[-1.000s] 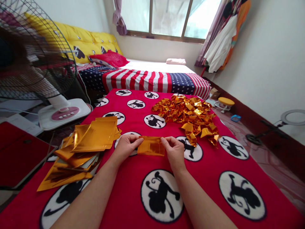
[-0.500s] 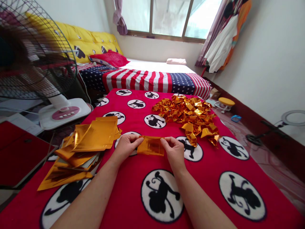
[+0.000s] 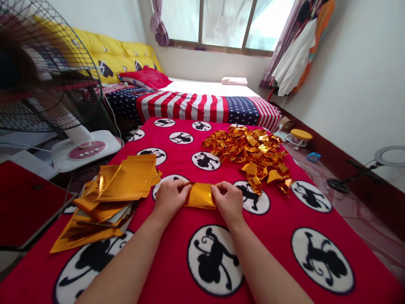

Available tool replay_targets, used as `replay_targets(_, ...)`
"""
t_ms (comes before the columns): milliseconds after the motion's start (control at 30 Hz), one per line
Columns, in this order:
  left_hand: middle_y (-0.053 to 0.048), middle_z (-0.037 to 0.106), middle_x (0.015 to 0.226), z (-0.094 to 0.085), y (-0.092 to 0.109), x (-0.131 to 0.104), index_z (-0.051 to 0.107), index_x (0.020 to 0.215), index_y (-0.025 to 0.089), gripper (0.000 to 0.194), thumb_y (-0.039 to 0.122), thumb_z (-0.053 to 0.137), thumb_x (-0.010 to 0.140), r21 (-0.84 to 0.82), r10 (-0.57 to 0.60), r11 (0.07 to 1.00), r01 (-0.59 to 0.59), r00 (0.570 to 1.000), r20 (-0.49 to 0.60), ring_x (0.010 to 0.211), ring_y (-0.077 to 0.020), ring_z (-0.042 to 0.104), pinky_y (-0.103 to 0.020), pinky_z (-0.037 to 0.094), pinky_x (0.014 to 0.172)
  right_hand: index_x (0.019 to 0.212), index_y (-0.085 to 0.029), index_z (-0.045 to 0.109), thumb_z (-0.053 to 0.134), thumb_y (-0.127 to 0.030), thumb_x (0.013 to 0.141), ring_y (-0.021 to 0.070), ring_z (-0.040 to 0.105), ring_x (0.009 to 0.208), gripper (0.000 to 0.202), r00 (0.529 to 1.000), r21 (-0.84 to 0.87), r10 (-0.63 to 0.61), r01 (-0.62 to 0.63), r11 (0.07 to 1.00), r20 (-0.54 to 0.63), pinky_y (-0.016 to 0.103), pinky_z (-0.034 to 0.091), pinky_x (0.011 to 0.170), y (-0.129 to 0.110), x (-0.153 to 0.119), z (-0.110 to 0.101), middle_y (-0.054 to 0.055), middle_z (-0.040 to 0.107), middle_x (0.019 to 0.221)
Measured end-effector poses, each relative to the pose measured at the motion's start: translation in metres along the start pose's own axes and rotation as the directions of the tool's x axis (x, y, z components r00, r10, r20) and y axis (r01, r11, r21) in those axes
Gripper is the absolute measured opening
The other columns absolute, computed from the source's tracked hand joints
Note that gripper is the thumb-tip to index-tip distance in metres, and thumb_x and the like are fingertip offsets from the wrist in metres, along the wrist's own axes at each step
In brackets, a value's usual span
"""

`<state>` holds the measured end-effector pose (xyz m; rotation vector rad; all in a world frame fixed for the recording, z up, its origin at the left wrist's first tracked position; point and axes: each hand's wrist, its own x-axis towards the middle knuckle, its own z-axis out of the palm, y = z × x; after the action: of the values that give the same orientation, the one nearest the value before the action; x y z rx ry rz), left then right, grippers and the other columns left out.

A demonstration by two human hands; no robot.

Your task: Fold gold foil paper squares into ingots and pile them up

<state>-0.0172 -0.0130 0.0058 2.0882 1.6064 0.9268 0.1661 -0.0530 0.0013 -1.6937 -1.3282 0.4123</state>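
A gold foil sheet (image 3: 200, 196), bent into a small curved rectangle, lies between my hands above the red cloth. My left hand (image 3: 171, 197) pinches its left end between thumb and fingers. At the right end, my right hand (image 3: 228, 201) grips it the same way. To the left of my left hand lies a loose stack of flat gold sheets (image 3: 126, 179). Beyond my right hand is a heap of folded, shiny gold foil pieces (image 3: 249, 145).
The red cloth (image 3: 167, 261) has white circles with black figures. A fan (image 3: 85, 147) stands at the left by a dark red panel (image 3: 31, 202). Behind is a bed with a striped cover (image 3: 193, 105); a yellow stool (image 3: 300, 134) is at the right.
My hands have come slightly closer together, and the foil sheet between them now looks shorter and more curved, with a brighter surface. The stack and the heap are unchanged.
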Motion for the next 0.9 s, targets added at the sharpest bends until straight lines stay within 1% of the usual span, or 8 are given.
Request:
replay_targets(167,-0.007,0.075,0.083,0.004,0.003,-0.002,0.075,0.087,0.021,0.021,0.031,0.057,0.083,0.111,0.031,0.993,-0.031,1.0,-0.002,0.077,-0.0216,0.066,-0.03,0.045,0.072,0.065,-0.024,0.068,0.061,-0.035,0.079,0.0158,0.059,0.061,0.019,0.999,-0.341,-0.03,0.041,0.939,0.037,0.027,0.03,0.056,-0.004,0.006,0.001,0.0,0.069,0.066)
replay_targets(300,-0.007,0.071,0.08,0.008,0.006,-0.002,0.071,0.091,0.018,0.018,0.027,0.057,0.084,0.148,0.008,0.989,-0.009,1.0,0.009,0.075,-0.0216,0.064,-0.031,0.045,0.072,0.065,-0.024,0.066,0.06,-0.033,0.08,0.015,0.058,0.061,0.018,0.998,-0.412,-0.025,0.046,0.91,0.057,0.027,0.027,0.055,-0.009,0.006,0.002,-0.001,0.068,0.067)
replay_targets(400,-0.008,0.065,0.094,0.009,0.01,-0.002,0.063,0.104,0.017,0.023,0.024,0.059,0.083,0.19,0.008,0.982,0.003,0.998,-0.058,0.081,-0.022,0.063,-0.03,0.045,0.07,0.066,-0.023,0.065,0.06,-0.033,0.08,0.0143,0.058,0.061,0.018,0.998,-0.439,-0.022,0.047,0.897,0.062,0.027,0.026,0.054,-0.011,0.005,0.002,-0.001,0.068,0.067)
replay_targets(467,-0.008,0.06,0.103,0.009,0.012,-0.002,0.063,0.103,0.019,0.021,0.022,0.057,0.084,0.196,0.059,0.979,-0.047,0.997,-0.059,0.084,-0.0209,0.061,-0.029,0.044,0.068,0.067,-0.023,0.065,0.06,-0.033,0.081,0.014,0.058,0.061,0.018,0.998,-0.451,-0.026,0.053,0.891,0.066,0.027,0.026,0.054,-0.012,0.004,0.002,-0.001,0.067,0.068)
replay_targets(600,-0.005,0.061,0.093,0.003,0.005,0.002,0.07,0.09,0.02,0.019,0.02,0.051,0.088,0.055,0.205,0.975,-0.215,0.968,0.147,0.083,-0.0178,0.06,-0.027,0.045,0.072,0.068,-0.023,0.064,0.059,-0.034,0.083,0.0144,0.058,0.061,0.019,0.997,-0.468,-0.039,0.067,0.881,0.069,0.027,0.027,0.055,-0.01,0.004,0.004,-0.001,0.067,0.069)
replay_targets(733,-0.004,0.062,0.097,-0.007,-0.008,0.007,0.071,0.103,0.024,0.024,0.03,0.065,0.081,-0.073,0.295,0.956,-0.285,0.916,0.273,0.089,-0.0186,0.059,-0.028,0.046,0.081,0.07,-0.022,0.065,0.058,-0.034,0.084,0.0157,0.058,0.063,0.019,0.996,-0.451,-0.039,0.07,0.89,0.078,0.028,0.032,0.058,-0.005,0.005,0.003,0.0,0.066,0.071)
replay_targets(800,-0.004,0.062,0.099,-0.01,-0.012,0.008,0.071,0.107,0.026,0.03,0.032,0.069,0.077,-0.088,0.311,0.95,-0.299,0.904,0.293,0.092,-0.0191,0.058,-0.029,0.045,0.084,0.082,-0.022,0.067,0.057,-0.035,0.085,0.0185,0.061,0.073,0.017,0.996,-0.392,-0.084,0.088,0.916,0.029,0.029,0.04,0.066,-0.006,0.003,0.001,0.003,0.068,0.08)
replay_targets(900,-0.004,0.062,0.098,-0.01,-0.012,0.007,0.072,0.106,0.026,0.03,0.03,0.07,0.076,-0.099,0.31,0.951,-0.294,0.909,0.277,0.092,-0.0194,0.057,-0.03,0.045,0.084,0.12,-0.016,0.058,0.049,-0.038,0.092,0.0251,0.055,0.112,0.038,0.961,-0.222,-0.264,0.24,0.945,-0.086,0.037,0.041,0.096,-0.02,-0.009,0.002,0.013,0.063,0.117)
